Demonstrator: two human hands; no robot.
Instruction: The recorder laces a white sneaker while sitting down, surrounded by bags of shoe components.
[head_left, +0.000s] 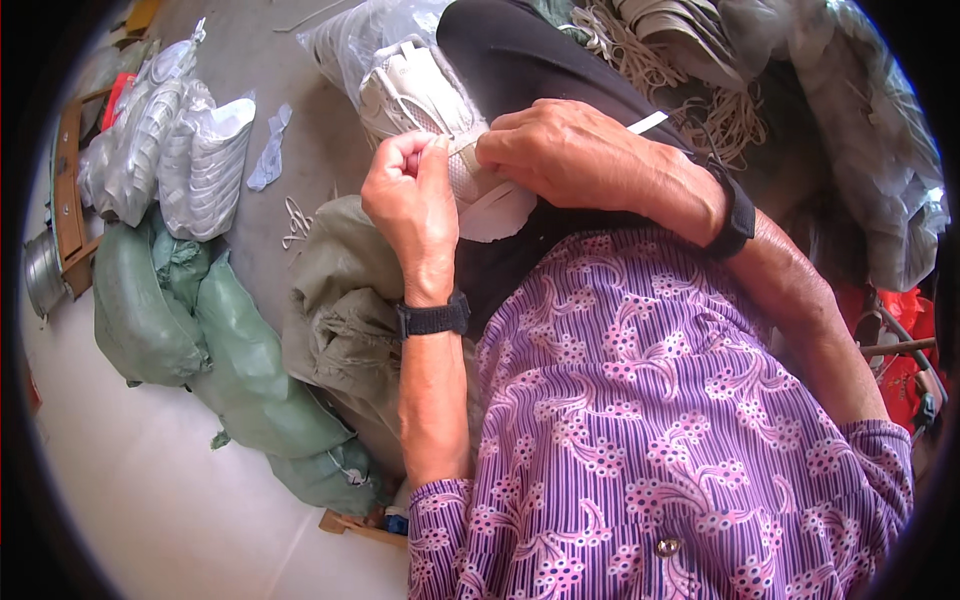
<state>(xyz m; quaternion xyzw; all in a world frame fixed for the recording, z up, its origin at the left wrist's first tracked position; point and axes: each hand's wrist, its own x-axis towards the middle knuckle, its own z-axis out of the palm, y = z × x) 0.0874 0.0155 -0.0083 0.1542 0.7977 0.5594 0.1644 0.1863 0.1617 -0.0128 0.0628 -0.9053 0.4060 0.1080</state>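
A cream-white lace-up sneaker (412, 92) rests against my dark-trousered leg, with a white flap (497, 216) at its near end. My left hand (412, 195) is closed in a pinch at the left side of the shoe. Close by on the right, my right hand (560, 150) is bent over the shoe, its fingers also pinched. A pale shoelace seems to run between the two hands; its exact course is partly hidden by the fingers. Beyond my right hand a flat white strip end (648, 122) sticks out.
Plastic-wrapped stacks of pale shoe parts (205, 165) lie at the left, above green sacks (255, 350). A greyish sack (340, 280) sits beside my left forearm. Bundled cords (735, 125) and plastic-wrapped goods (865, 140) are at the right; a wooden frame (72, 190) stands far left.
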